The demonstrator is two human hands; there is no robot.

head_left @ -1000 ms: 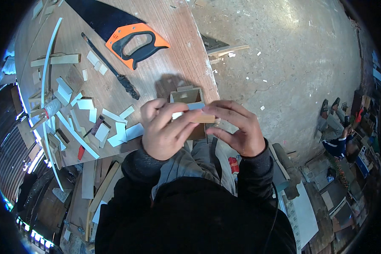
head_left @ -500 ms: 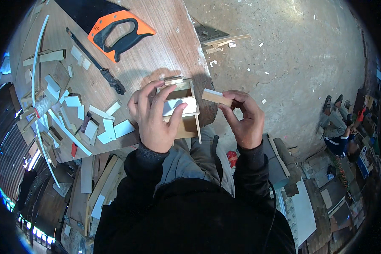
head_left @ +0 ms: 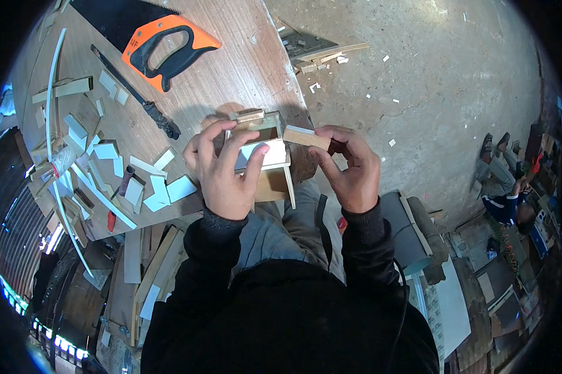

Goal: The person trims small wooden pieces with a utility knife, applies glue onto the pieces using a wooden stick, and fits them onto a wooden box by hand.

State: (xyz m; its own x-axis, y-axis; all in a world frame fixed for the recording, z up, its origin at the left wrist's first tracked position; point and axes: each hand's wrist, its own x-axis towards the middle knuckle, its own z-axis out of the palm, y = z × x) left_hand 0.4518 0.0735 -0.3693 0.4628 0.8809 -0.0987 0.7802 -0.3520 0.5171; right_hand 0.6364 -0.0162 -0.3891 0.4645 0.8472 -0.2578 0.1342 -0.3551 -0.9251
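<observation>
A small wooden box-like frame [head_left: 273, 186] with a white panel [head_left: 273, 154] across it stands at the table's corner, in front of my lap. My left hand [head_left: 226, 177] grips it from the left, thumb on the white panel and fingers over the upper part. A short wooden strip [head_left: 250, 115] lies along the frame's far edge. Between thumb and fingers, my right hand [head_left: 354, 168] pinches a small wooden block [head_left: 306, 138] with a white face. The block is held just right of the frame; whether they touch I cannot tell.
On the table [head_left: 231, 68] lie an orange-and-black handsaw [head_left: 169, 53], a dark bar with a wrapped handle [head_left: 159, 118] and many white-faced offcuts [head_left: 158, 190]. A long white strip [head_left: 51, 93] bends along the left. Scraps [head_left: 321, 57] litter the floor. Another person [head_left: 504, 196] sits far right.
My right hand has brought the wooden block left, closer to the frame. My left hand keeps its grip, with the thumb slightly higher. The whole view has shifted a little.
</observation>
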